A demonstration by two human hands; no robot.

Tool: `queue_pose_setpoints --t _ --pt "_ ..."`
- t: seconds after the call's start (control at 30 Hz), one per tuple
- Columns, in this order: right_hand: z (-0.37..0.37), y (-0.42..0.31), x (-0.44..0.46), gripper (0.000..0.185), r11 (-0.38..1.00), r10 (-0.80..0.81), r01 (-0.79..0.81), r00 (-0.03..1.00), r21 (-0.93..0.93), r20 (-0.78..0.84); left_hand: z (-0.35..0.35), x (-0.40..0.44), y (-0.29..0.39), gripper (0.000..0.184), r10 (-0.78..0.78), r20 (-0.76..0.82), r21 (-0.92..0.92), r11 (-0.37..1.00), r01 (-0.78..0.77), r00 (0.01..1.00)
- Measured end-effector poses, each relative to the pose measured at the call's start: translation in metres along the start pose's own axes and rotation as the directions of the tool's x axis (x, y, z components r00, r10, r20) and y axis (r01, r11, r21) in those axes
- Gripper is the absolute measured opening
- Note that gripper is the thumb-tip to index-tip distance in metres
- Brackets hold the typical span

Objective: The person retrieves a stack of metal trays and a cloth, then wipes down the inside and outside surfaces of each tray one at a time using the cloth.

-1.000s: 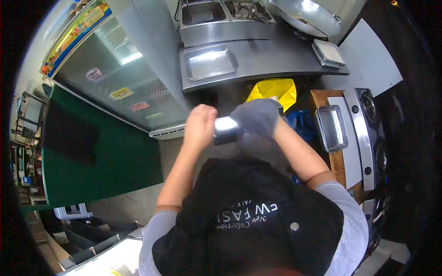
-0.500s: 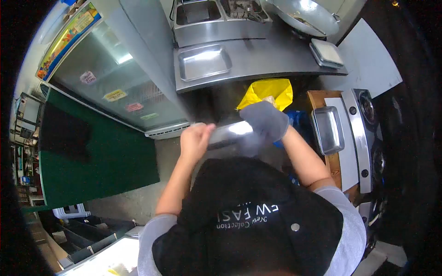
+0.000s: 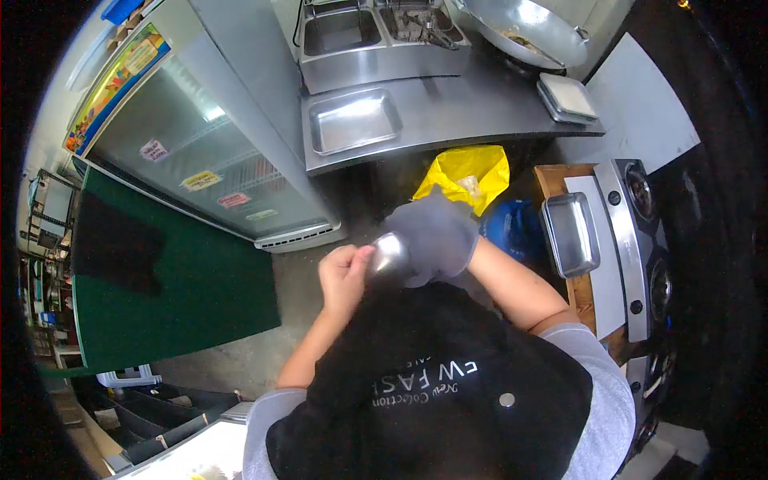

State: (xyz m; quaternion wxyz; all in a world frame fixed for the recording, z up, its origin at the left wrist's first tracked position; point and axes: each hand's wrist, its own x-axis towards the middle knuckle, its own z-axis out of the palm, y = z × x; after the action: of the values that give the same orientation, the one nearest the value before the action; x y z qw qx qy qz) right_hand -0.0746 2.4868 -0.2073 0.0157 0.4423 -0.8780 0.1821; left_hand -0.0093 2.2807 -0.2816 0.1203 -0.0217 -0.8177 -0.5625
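The left hand (image 3: 342, 276) has its fingers curled and pinches the edge of a shiny silver metal vessel (image 3: 389, 254), held between both hands before the torso. A limp grey cloth (image 3: 424, 224) covers the right hand (image 3: 454, 246) and touches the vessel; finger position cannot be determined. An open yellow plastic bag (image 3: 490, 166) sits beyond.

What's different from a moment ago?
The left hand and grey cloth have come nearer the person's torso; the cloth has moved toward that hand, covering more of the shiny metal piece than half a second ago. No visible new grip or release. Yellow bag and counter tray stayed put.
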Motion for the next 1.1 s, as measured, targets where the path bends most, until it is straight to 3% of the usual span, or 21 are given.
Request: queue_pose_setpoints --t 0.03,0.1,0.17,0.23,0.27,0.3,0.33,0.37,0.4,0.43,0.5,0.57,0.6,0.63,0.7,0.77,0.87,0.9,0.97,1.03,1.1 --pt "-0.008 -0.003 0.000 0.046 1.000 0.003 -0.003 1.000 0.003 0.000 -0.007 0.000 0.001 0.039 -0.106 -0.027 -0.114 0.988 0.102 0.994" --pt "-0.020 0.000 0.004 0.046 0.993 0.113 -0.112 0.992 -0.021 0.064 -0.026 0.005 0.004 0.037 -0.170 -0.113 -0.230 0.963 0.141 0.979" --pt "0.014 0.053 -0.006 0.045 0.994 0.046 -0.045 0.999 -0.099 0.004 -0.046 0.012 0.022 0.038 -0.302 -0.153 -0.287 0.925 0.250 0.941" --pt "0.018 0.070 -0.006 0.044 0.985 0.134 -0.129 0.990 -0.115 0.042 -0.060 0.021 0.013 0.041 -0.293 -0.219 -0.322 0.922 0.215 0.931" --pt "0.017 0.069 -0.011 0.044 0.985 0.136 -0.131 0.990 -0.108 0.044 -0.067 0.023 0.010 0.042 -0.348 -0.143 -0.406 0.874 0.265 0.927" --pt "0.014 0.068 -0.017 0.039 0.992 0.129 -0.129 0.988 0.002 -0.088 -0.066 0.025 0.004 0.042 -0.349 -0.142 -0.404 0.875 0.268 0.926" --pt "0.012 0.064 -0.017 0.036 0.988 0.132 -0.110 0.967 0.107 -0.220 -0.063 0.029 -0.003 0.041 -0.446 -0.144 -0.529 0.789 0.313 0.883" --pt "0.023 0.060 -0.015 0.036 0.989 0.131 -0.110 0.965 0.103 -0.225 -0.060 0.033 -0.004 0.040 -0.536 -0.131 -0.645 0.685 0.339 0.834" --pt "0.048 0.059 -0.013 0.027 0.783 0.403 -0.114 0.841 0.611 -0.361 -0.061 0.035 -0.001 0.043 -0.585 -0.130 -0.641 0.666 0.382 0.801" --pt "0.073 0.062 -0.010 0.022 0.366 0.676 0.051 0.672 0.929 -0.303 -0.061 0.038 -0.007 0.043 -0.581 -0.130 -0.641 0.667 0.379 0.804" --pt "0.088 0.080 -0.006 0.033 0.342 0.647 -0.057 0.738 0.938 -0.191 -0.062 0.040 -0.031 0.046 -0.656 -0.015 -0.771 0.488 0.409 0.754" --pt "0.089 0.073 0.002 0.025 0.385 0.713 -0.113 0.666 0.916 -0.218 -0.064 0.038 -0.037 0.051 -0.681 0.017 -0.764 0.464 0.449 0.733" --pt "0.100 0.062 0.004 0.022 0.721 0.628 -0.184 0.582 0.668 -0.517 -0.065 0.037 -0.043 0.052 -0.689 0.010 -0.759 0.467 0.454 0.724" --pt "0.096 0.043 0.006 0.022 0.719 0.632 -0.186 0.576 0.670 -0.518 -0.064 0.037 -0.049 0.052 -0.698 0.005 -0.754 0.468 0.461 0.716" --pt "0.066 -0.005 0.019 0.020 0.906 0.377 -0.413 0.691 0.090 -0.617 -0.054 0.041 -0.046 0.054 -0.697 -0.012 -0.825 0.412 0.387 0.717" --pt "0.074 -0.039 0.044 0.023 0.863 0.472 -0.484 0.672 0.145 -0.571 -0.042 0.047 -0.050 0.058 -0.712 -0.030 -0.778 0.457 0.431 0.702" --pt "0.126 -0.052 0.051 0.020 0.937 0.324 -0.344 0.923 -0.068 -0.207 -0.030 0.063 -0.017 0.059 -0.776 -0.038 -0.727 0.453 0.515 0.629" --pt "0.128 -0.052 0.049 0.020 0.933 0.332 -0.354 0.918 -0.069 -0.214 -0.025 0.067 -0.027 0.059 -0.772 -0.030 -0.723 0.456 0.519 0.635" --pt "0.121 -0.057 0.047 0.021 0.997 -0.002 -0.027 0.928 -0.072 -0.373 -0.021 0.073 -0.031 0.061 -0.604 -0.058 -0.674 0.610 0.415 0.795" --pt "0.099 -0.044 0.049 0.023 0.986 0.102 -0.147 0.900 -0.076 -0.425 -0.019 0.076 -0.023 0.063 -0.611 -0.063 -0.663 0.617 0.424 0.789" --pt "0.075 -0.014 0.051 0.026 0.904 0.336 -0.422 0.796 -0.064 -0.504 -0.021 0.072 -0.011 0.062 -0.593 0.004 -0.634 0.621 0.460 0.805"
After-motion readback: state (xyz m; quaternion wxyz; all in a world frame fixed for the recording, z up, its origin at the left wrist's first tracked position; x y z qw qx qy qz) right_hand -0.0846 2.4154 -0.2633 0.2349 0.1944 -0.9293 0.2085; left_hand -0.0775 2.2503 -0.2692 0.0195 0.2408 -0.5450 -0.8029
